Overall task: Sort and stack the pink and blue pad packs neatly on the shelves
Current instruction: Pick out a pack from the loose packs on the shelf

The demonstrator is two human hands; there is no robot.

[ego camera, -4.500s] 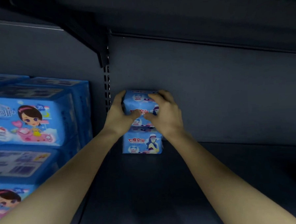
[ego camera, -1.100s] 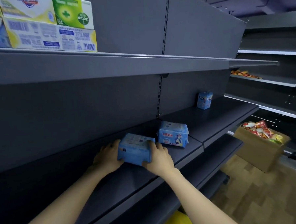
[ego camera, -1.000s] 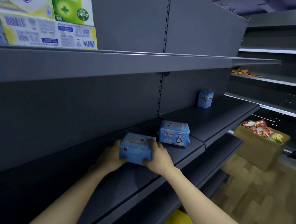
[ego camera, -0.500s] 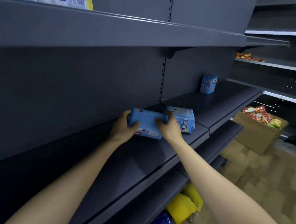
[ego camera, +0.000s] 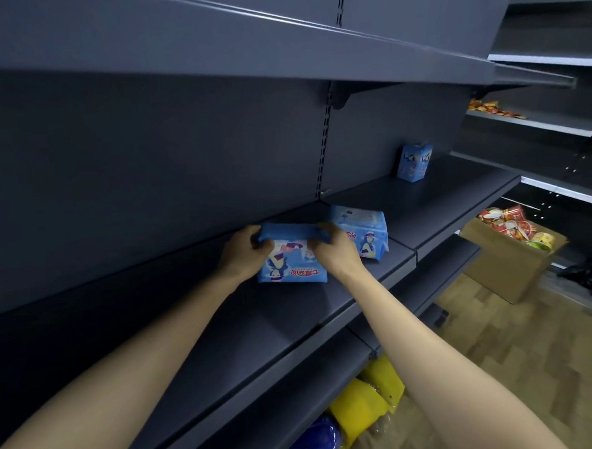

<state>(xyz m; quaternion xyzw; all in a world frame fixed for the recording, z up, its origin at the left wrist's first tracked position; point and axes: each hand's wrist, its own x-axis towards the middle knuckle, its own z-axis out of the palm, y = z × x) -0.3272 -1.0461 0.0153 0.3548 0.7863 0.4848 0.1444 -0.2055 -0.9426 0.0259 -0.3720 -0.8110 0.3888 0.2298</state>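
Left grip (ego camera: pixel 243 258), right grip (ego camera: pixel 337 256) round blue pack (ego camera: pixel 290 271); snacks (ego camera: pixel 514 226) in box (ego camera: pixel 506 271)

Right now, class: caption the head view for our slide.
The left hand and right hand grip a blue pad pack on the grey shelf, beside a second pack.

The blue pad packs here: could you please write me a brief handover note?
Hands: left hand and right hand both grip one blue pack by its ends, print upside down, at the shelf.
The second blue pack lies just right of it; the third blue pack stands alone farther right.
Done: nothing stacked yet. No pink packs in view.
Left: probably turn the gripped one right way up, then stack all three together.
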